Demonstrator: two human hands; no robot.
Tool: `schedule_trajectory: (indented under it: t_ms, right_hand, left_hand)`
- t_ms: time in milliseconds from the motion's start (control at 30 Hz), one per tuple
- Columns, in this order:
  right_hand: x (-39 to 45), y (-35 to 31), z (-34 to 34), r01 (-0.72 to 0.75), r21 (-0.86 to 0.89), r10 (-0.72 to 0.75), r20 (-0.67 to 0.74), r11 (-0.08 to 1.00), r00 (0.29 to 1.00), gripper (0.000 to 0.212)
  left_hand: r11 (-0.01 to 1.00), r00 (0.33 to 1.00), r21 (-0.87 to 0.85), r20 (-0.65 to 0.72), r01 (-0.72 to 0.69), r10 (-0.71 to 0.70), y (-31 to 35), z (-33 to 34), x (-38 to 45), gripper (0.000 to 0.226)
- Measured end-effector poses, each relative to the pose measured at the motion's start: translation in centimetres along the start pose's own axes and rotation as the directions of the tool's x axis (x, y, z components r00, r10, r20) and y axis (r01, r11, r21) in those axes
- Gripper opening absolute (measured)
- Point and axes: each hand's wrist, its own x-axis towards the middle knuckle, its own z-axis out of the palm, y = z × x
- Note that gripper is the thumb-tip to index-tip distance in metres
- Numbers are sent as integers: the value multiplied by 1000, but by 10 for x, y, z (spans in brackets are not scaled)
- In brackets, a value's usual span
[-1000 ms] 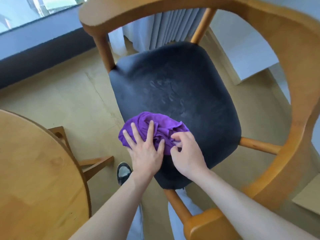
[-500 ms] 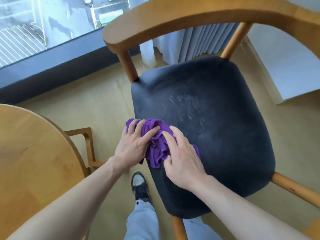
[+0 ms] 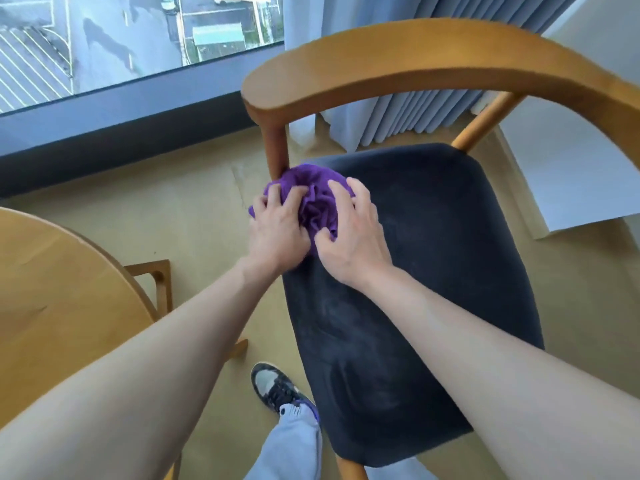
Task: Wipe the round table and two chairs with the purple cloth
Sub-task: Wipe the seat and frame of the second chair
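Note:
The purple cloth (image 3: 317, 202) lies bunched on the far left corner of the dark chair seat (image 3: 433, 254), right against the chair's wooden post (image 3: 276, 150). My left hand (image 3: 277, 230) grips the cloth's left side with curled fingers. My right hand (image 3: 353, 237) holds its right side, fingers curved over the top and thumb tucked into the folds. The curved wooden backrest (image 3: 398, 60) arches above both hands. At the left edge of the view is the round wooden table (image 3: 52, 306).
A window (image 3: 121, 39) with a dark sill runs along the far wall, and pale curtains (image 3: 398, 119) hang behind the chair. A white panel (image 3: 571, 168) stands at right. The table's wooden base (image 3: 156, 275) and my shoe (image 3: 273, 386) are on the floor beside the seat.
Both hands have slid the cloth along the seat's left edge from the near side to the far corner by the post. The cloth is more bunched now.

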Motion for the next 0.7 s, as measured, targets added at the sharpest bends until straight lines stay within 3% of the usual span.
schedule_trajectory:
  t_ms: [67, 167, 300, 467, 700]
  right_hand:
    - [15, -11, 11, -28, 28, 28, 9, 999, 1000, 67]
    - [14, -20, 30, -45, -42, 48, 82, 998, 995, 61]
    - [-25, -12, 42, 70, -189, -32, 194, 980, 981, 61]
    - [-83, 26, 34, 193, -228, -119, 302, 954, 946, 60]
    - [-126, 67, 24, 363, -241, -218, 472, 900, 854, 51]
  left_hand:
    - [999, 999, 6, 28, -44, 44, -5, 5, -25, 52]
    - [999, 994, -35, 107, -18, 22, -9, 14, -61, 67]
    - [997, 984, -63, 175, 42, -30, 1, 25, -114, 69]
    - [995, 980, -67, 194, 69, -55, 22, 44, -182, 62]
    - [957, 951, -102, 178, 273, -252, 63, 71, -242, 57]
